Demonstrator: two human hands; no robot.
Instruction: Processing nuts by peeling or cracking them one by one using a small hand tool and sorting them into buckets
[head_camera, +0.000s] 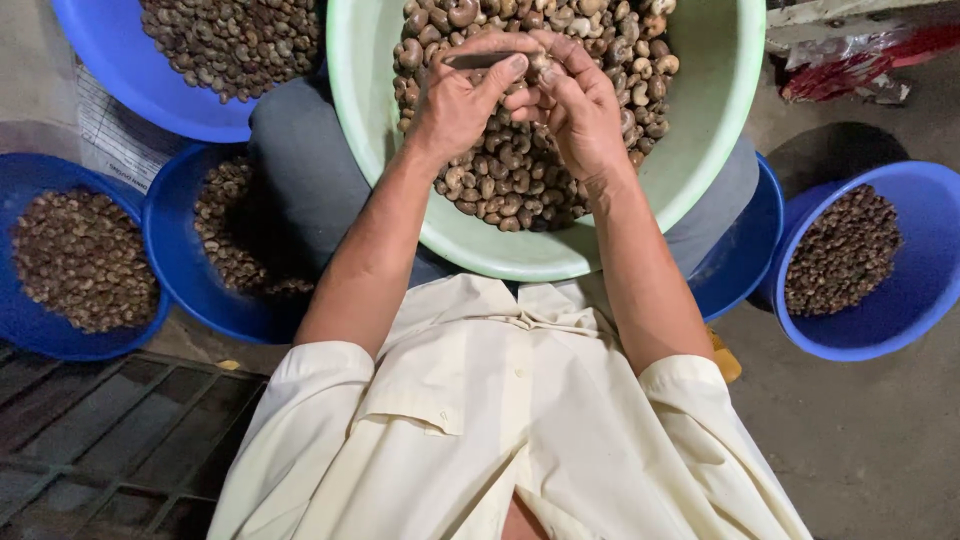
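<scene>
Hands meet over the green basin (700, 150) of nuts (500, 170) on the lap. Left hand (462, 100) is clamped on a small blade (478, 60); right hand (575, 105) pinches one nut (541, 66), touching it. Blue bowls (890, 300) stand left and right.

four blue basins (905, 320) of nuts, a floor grate (100, 450).

Nut-shelling workplace: nut-filled blue basins (905, 320) on concrete floor (870, 440)
</scene>
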